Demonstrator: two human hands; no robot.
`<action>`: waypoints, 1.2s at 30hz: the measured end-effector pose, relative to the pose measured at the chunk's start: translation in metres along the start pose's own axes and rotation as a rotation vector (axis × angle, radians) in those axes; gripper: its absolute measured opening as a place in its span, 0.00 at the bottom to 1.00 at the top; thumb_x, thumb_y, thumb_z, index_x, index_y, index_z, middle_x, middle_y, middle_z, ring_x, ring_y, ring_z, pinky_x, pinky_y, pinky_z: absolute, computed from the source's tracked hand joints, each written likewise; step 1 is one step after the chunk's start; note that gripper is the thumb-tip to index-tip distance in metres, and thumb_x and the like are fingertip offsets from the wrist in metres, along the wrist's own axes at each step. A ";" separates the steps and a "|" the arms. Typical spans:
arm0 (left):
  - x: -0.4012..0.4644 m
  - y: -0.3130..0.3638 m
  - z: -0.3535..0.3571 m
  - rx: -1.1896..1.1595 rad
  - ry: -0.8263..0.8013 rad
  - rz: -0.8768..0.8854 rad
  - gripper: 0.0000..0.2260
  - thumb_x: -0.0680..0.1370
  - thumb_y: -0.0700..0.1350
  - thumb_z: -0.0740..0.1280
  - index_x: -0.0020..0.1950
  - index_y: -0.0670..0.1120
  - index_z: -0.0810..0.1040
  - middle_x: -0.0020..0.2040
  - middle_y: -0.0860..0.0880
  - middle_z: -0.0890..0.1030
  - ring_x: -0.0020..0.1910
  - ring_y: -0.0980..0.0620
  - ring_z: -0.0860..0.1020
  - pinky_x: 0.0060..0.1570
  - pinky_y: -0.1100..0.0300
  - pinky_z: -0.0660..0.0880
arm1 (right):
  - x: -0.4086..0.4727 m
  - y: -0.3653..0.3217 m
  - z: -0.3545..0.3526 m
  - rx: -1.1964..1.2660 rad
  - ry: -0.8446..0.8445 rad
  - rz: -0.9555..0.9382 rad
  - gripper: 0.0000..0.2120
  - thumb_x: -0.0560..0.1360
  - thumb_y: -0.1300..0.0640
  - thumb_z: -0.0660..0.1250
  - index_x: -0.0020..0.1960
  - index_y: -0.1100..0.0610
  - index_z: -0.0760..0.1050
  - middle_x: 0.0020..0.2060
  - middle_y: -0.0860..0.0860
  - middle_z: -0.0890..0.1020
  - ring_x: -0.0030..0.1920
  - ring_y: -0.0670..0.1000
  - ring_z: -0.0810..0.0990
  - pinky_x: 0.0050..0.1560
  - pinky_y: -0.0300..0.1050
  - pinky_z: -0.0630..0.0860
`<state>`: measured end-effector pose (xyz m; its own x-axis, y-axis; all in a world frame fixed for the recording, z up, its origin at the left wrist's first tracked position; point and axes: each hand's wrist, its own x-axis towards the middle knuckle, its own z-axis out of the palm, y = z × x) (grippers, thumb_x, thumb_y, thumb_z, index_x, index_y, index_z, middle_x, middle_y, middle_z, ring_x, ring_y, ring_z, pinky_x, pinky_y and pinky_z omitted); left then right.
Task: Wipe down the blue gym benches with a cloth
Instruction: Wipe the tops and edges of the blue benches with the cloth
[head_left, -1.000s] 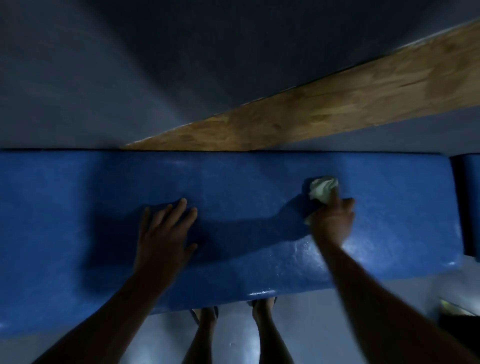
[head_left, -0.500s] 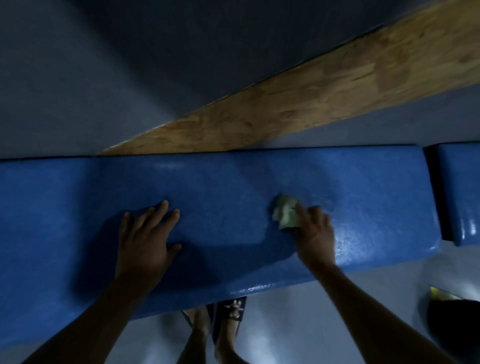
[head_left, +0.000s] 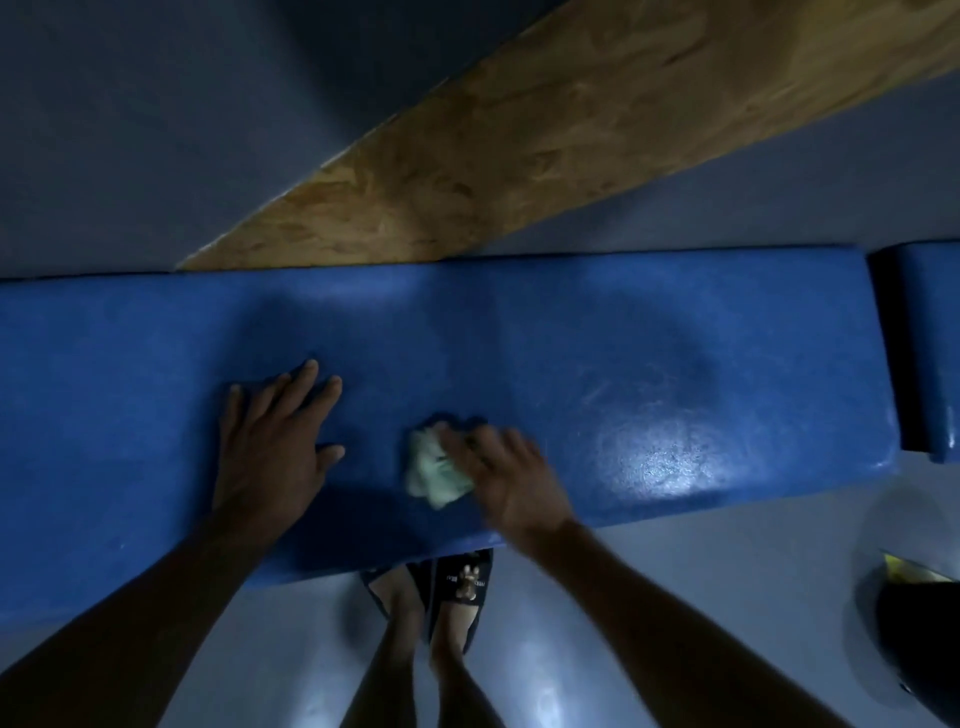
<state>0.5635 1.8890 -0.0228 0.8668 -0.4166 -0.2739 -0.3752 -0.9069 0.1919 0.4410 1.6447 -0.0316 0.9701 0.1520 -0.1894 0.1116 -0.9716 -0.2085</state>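
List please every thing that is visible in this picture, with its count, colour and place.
bench: 1, blue, across the middle
second bench: 1, blue, right edge, partly cut off
cloth: 1, pale green, crumpled on the bench under the right hand
wooden board: 1, brown, slanting behind the bench
floor: grey, below the bench
dark object: 1, lower right, unclear what
sandals: 2, dark, on the feet under the bench edge
left hand: flat on the bench
right hand: holds the cloth

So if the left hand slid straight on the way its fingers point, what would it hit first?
Nothing on the bench as far as I can see: the left hand points up and slightly right over bare blue padding. Past the far edge lies the wooden board, probably.
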 end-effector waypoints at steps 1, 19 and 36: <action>0.000 0.001 0.001 0.000 -0.013 -0.010 0.36 0.66 0.48 0.79 0.72 0.50 0.71 0.76 0.47 0.67 0.71 0.41 0.67 0.71 0.36 0.54 | -0.012 0.030 -0.002 -0.033 -0.001 0.060 0.29 0.74 0.54 0.58 0.76 0.50 0.62 0.54 0.54 0.75 0.47 0.59 0.74 0.43 0.53 0.75; -0.042 0.024 -0.001 -0.054 0.086 -0.049 0.26 0.73 0.42 0.70 0.71 0.50 0.71 0.74 0.47 0.69 0.67 0.40 0.69 0.69 0.41 0.61 | -0.047 -0.032 0.008 0.154 0.008 0.055 0.33 0.71 0.55 0.62 0.76 0.51 0.61 0.55 0.51 0.74 0.47 0.56 0.73 0.43 0.49 0.74; -0.097 0.050 0.026 -0.157 -0.024 -0.032 0.26 0.72 0.42 0.64 0.72 0.49 0.71 0.73 0.47 0.69 0.65 0.39 0.72 0.61 0.41 0.71 | -0.087 -0.033 0.009 0.283 -0.035 0.228 0.34 0.70 0.59 0.58 0.76 0.54 0.60 0.57 0.55 0.72 0.52 0.58 0.75 0.33 0.49 0.80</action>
<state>0.4524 1.8818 -0.0110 0.8686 -0.3911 -0.3041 -0.2902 -0.8992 0.3275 0.3507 1.6649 -0.0173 0.9546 -0.0516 -0.2933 -0.1754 -0.8934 -0.4136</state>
